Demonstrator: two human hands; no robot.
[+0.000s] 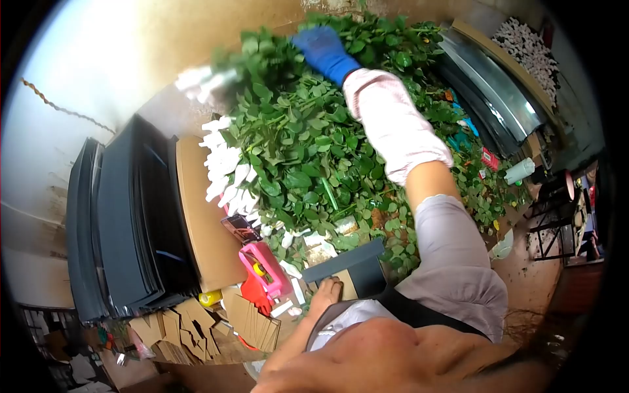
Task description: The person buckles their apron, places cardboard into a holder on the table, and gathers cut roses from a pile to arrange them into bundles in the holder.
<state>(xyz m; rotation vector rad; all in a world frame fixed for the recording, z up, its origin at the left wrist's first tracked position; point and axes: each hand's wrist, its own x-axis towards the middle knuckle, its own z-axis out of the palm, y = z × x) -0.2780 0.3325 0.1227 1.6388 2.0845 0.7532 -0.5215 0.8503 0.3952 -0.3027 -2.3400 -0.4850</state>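
Note:
My right hand [321,49], in a blue glove, reaches over the far side of a large heap of green leafy stems [308,131]. It is closed on a leafy bunch, blurred by motion; blurred white wrapped heads [206,83] show at the bunch's left end. My left hand [325,295] is bare and low in the view, its fingers curled on the edge of a piece of cardboard [344,284] beside a dark grey board [344,261]. More white wrapped heads [225,160] line the heap's left edge.
Stacked dark sheets [128,216] stand at the left, with cut cardboard pieces [252,321] below. A pink tape dispenser [265,268] and a phone [240,228] lie left of centre. Shiny sheets [491,78] and a pale cup [519,171] are at the right.

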